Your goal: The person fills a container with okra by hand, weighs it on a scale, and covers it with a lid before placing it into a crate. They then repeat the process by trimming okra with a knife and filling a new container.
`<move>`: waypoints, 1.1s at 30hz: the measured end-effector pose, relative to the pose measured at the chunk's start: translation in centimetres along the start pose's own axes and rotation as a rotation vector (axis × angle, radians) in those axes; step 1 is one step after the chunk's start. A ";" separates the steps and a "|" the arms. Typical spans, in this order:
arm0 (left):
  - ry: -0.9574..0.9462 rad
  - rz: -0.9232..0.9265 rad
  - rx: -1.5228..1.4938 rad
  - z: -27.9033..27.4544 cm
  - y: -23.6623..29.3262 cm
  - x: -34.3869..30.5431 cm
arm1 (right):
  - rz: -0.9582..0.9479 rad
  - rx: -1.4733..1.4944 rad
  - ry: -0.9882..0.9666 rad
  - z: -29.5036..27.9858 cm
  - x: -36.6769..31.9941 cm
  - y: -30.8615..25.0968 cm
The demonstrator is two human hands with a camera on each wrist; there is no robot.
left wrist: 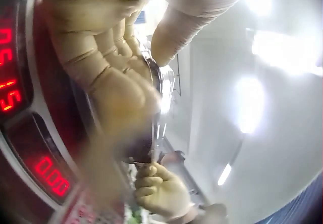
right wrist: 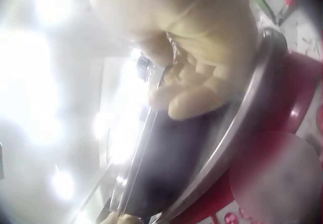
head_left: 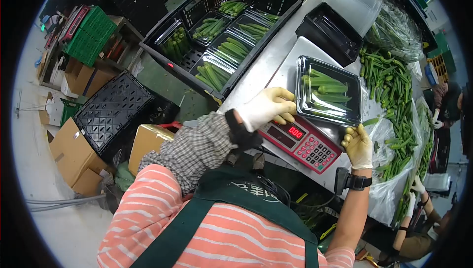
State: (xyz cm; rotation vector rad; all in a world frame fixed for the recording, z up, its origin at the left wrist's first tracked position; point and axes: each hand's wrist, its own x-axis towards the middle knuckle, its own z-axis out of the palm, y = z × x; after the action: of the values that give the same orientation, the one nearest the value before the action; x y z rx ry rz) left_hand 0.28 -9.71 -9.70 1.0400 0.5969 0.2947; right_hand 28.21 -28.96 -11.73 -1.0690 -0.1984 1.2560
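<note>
A black tray of okra with a clear lid (head_left: 329, 90) is over the steel plate of a red scale (head_left: 300, 142), whose display reads 0.00. The gloved left hand (head_left: 268, 107) grips the tray's left edge, thumb above and fingers below; in the left wrist view the left hand (left wrist: 106, 47) pinches the rim. At the near right corner, the gloved right hand (head_left: 358, 147) holds the tray with curled fingers. In the right wrist view, the right hand (right wrist: 197, 47) has its thumb and fingers round the edge. Whether the tray touches the plate, I cannot tell.
Behind the scale are empty black trays (head_left: 330, 34) and stacked clear lids (head_left: 352, 1). Loose okra (head_left: 389, 85) lies at the right, beside plastic bags. A black crate (head_left: 236, 78) with several packed trays stands at the back left. Other people's gloved hands are at far right.
</note>
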 end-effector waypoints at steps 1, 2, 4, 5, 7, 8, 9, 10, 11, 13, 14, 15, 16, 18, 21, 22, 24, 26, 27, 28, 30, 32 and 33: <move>0.033 0.033 0.076 -1.2 0.7 -1.3 | -0.014 -0.138 0.074 1.7 -1.1 -0.5; 0.067 0.061 0.154 -3.4 1.1 -3.2 | -0.025 -0.272 0.149 3.0 -2.1 -0.8; 0.057 0.021 0.058 -8.6 0.6 -7.4 | -0.099 -0.336 0.223 3.3 -4.8 -0.6; 0.047 -0.100 0.105 -10.9 0.2 -9.4 | -0.107 -0.357 0.138 3.3 -6.3 0.2; 0.120 -0.250 0.252 -12.9 -2.6 -11.5 | -0.064 -0.426 0.003 4.6 -8.8 1.8; 0.203 -0.277 0.356 -13.6 -5.6 -11.8 | -0.015 -0.473 -0.047 6.3 -9.7 3.0; 0.278 -0.135 0.225 -15.1 -10.2 -11.4 | 0.072 -0.521 -0.056 7.4 -10.2 4.1; 0.296 -0.111 0.119 -15.2 -11.5 -10.8 | 0.105 -0.580 -0.106 8.3 -10.3 5.3; 0.306 -0.055 0.091 -15.3 -13.3 -9.9 | 0.119 -0.601 -0.125 8.6 -10.1 6.3; 0.344 0.024 0.002 -14.1 -14.8 -8.9 | 0.150 -0.621 -0.124 9.4 -9.9 7.3; 0.394 0.005 -0.114 -14.1 -15.3 -8.6 | 0.166 -0.631 -0.108 9.7 -10.1 7.4; 0.362 -0.025 -0.110 -14.3 -16.3 -8.5 | 0.172 -0.631 -0.107 9.9 -10.1 7.5; 0.332 -0.050 -0.100 -14.5 -17.2 -8.4 | 0.172 -0.628 -0.111 10.0 -10.0 7.4; 0.348 0.054 -0.039 -14.1 -19.1 -8.1 | 0.176 -0.628 -0.117 10.0 -10.0 7.4; 0.435 0.156 -0.032 -14.1 -20.1 -6.6 | 0.182 -0.654 -0.143 9.9 -9.9 7.5; 0.348 0.126 -0.166 -13.5 -19.2 -6.7 | 0.187 -0.653 -0.141 9.8 -10.0 7.5; 0.441 0.074 0.002 -12.7 -18.8 -6.7 | 0.221 -0.673 -0.159 9.3 -10.4 7.6; 0.433 0.121 0.086 -13.5 -19.5 -6.6 | 0.233 -0.674 -0.157 8.4 -11.1 7.6; 0.432 0.106 0.028 -13.2 -19.1 -6.6 | 0.238 -0.678 -0.141 7.7 -11.6 7.6; 0.428 0.090 -0.003 -12.9 -18.8 -7.1 | 0.244 -0.683 -0.127 7.0 -12.0 7.6; 0.466 0.046 -0.051 -12.0 -18.1 -7.9 | 0.248 -0.665 -0.126 5.5 -12.9 7.6; 0.475 0.052 -0.014 -11.0 -16.8 -8.5 | 0.245 -0.644 -0.121 4.3 -13.6 7.7; 0.439 0.081 -0.038 -9.4 -15.0 -8.9 | 0.248 -0.646 -0.121 3.8 -13.8 7.6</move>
State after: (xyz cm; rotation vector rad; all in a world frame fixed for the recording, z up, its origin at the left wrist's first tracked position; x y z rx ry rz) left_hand -13.16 -14.65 -23.41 0.9692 0.9394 0.6123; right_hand 15.69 -39.00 -9.71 -1.6041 -0.6081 1.5274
